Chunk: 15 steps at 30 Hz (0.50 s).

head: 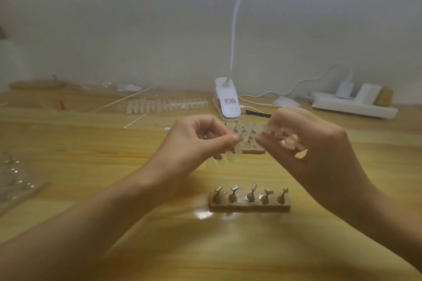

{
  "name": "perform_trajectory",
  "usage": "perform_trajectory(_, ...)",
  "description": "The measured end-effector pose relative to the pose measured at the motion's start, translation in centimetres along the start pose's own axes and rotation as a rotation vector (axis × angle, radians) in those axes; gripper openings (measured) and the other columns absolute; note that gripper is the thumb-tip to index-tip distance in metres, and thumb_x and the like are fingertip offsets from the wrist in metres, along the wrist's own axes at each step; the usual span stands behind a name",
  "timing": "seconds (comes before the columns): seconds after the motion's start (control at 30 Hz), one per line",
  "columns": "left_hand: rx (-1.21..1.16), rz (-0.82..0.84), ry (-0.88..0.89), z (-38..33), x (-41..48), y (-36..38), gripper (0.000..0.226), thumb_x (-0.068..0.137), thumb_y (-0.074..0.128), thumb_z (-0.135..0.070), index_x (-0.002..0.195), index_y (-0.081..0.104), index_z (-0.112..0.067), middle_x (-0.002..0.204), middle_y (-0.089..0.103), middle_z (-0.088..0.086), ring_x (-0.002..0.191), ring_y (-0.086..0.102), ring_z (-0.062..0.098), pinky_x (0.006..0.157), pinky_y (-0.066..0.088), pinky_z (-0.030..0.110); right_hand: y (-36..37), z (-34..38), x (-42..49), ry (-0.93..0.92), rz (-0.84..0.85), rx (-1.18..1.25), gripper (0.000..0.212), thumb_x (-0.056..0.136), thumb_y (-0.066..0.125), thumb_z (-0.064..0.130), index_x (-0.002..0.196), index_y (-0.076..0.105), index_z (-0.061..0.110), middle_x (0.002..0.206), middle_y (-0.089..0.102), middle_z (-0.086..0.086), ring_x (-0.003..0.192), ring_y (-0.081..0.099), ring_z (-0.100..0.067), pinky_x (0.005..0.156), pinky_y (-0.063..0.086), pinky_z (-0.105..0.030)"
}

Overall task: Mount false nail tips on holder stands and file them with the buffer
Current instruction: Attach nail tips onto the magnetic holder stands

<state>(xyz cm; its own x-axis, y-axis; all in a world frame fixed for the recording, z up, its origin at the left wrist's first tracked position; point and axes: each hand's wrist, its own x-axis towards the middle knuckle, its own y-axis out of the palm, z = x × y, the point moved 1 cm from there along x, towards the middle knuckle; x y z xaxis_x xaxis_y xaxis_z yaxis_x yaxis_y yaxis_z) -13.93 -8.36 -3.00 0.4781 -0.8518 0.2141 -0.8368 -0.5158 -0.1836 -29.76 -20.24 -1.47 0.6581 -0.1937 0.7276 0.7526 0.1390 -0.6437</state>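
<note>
My left hand (196, 137) and my right hand (306, 141) are raised over the wooden table (114, 166), both pinching a clear strip of false nail tips (249, 126) between them. More clear tips (228, 155) hang below my left fingers. Near me stands a wooden holder base (250, 206) with several brass stands, all bare. A second holder base (251, 149) lies behind my hands, mostly hidden; some of its stands seem to carry tips. No buffer is plainly visible.
A white clip lamp (228, 102) stands behind my hands, its cable running right to a white power strip (354, 105). Strips of white nail tips (164, 105) and clear packaging lie at the back left. A clear plastic container (16, 180) sits at the left edge.
</note>
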Motion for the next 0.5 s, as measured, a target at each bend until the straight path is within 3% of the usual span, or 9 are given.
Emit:
perform_trajectory(0.1, 0.075, 0.039, 0.08, -0.5, -0.1, 0.0, 0.014, 0.077, 0.079, -0.026, 0.081, 0.073, -0.015, 0.071, 0.073, 0.003, 0.061, 0.062, 0.011, 0.057, 0.049, 0.018, -0.2, -0.3, 0.6, 0.325, 0.099, 0.45, 0.023, 0.083, 0.068, 0.034, 0.079, 0.061, 0.012, 0.073, 0.068, 0.001, 0.067, 0.07, -0.014, 0.048, 0.054, -0.025)
perform_trajectory(0.2, 0.12, -0.003, 0.135, -0.8, -0.2, 0.2, 0.01, 0.079, 0.079, -0.025, 0.079, 0.073, -0.017, 0.069, 0.072, 0.0, 0.06, 0.064, 0.011, 0.057, 0.052, 0.024, -0.2, -0.5, 0.6, 0.366, 0.127, 0.547, 0.017, 0.084, 0.068, 0.027, 0.08, 0.061, 0.013, 0.076, 0.071, -0.002, 0.068, 0.071, -0.013, 0.047, 0.053, -0.024)
perform_trajectory(0.33, 0.12, -0.026, 0.145, -1.0, -0.4, 0.3, 0.013, 0.077, 0.079, -0.029, 0.076, 0.074, -0.017, 0.069, 0.072, -0.003, 0.06, 0.064, 0.008, 0.057, 0.051, 0.021, -0.1, -0.1, 0.3, 0.3, 0.11, 0.47, 0.017, 0.089, 0.068, 0.024, 0.08, 0.06, 0.013, 0.074, 0.066, 0.0, 0.071, 0.068, -0.016, 0.048, 0.052, -0.024)
perform_trajectory(0.43, 0.13, -0.053, 0.17, -1.2, -0.6, 0.5, 0.011, 0.08, 0.079, -0.026, 0.074, 0.073, -0.018, 0.068, 0.072, -0.003, 0.061, 0.064, 0.013, 0.057, 0.051, 0.025, -0.5, 0.6, 0.1, 0.072, 0.014, 0.074, 0.019, 0.096, 0.063, 0.022, 0.081, 0.057, 0.012, 0.073, 0.057, 0.006, 0.065, 0.06, -0.017, 0.05, 0.05, -0.032)
perform_trajectory(0.5, 0.084, -0.056, 0.172, -1.1, -0.6, 0.8, 0.015, 0.081, 0.078, -0.02, 0.067, 0.071, -0.019, 0.061, 0.068, -0.006, 0.056, 0.058, 0.008, 0.052, 0.046, 0.019, -0.4, 1.8, -0.3, -0.121, -0.012, -0.203, 0.01, 0.093, 0.063, 0.019, 0.086, 0.057, 0.014, 0.075, 0.056, 0.003, 0.057, 0.055, -0.022, 0.043, 0.047, -0.037)
